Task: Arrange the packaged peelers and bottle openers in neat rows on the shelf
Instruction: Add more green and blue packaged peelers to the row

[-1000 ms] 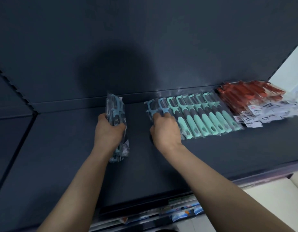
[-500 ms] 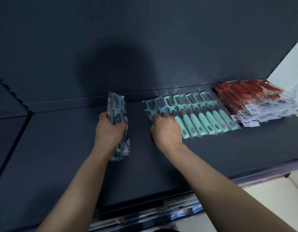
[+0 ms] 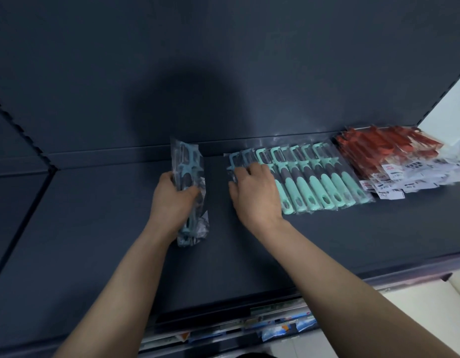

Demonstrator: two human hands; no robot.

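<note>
Midway along a dark shelf (image 3: 94,228), a person's left hand (image 3: 172,200) clenches a bundle of bagged blue peelers (image 3: 190,174), held on edge. At its 3 o'clock the right hand (image 3: 254,195) lies palm-down on the blue packs (image 3: 236,159) at the left end of a row of mint-green peelers (image 3: 322,182); whether it grasps or merely presses them cannot be told. Overlapping red bottle-opener packs (image 3: 386,148) sit just beside the row, at its 2 o'clock. Blurred tags (image 3: 275,324) line the shelf edge at 6 o'clock.
</note>
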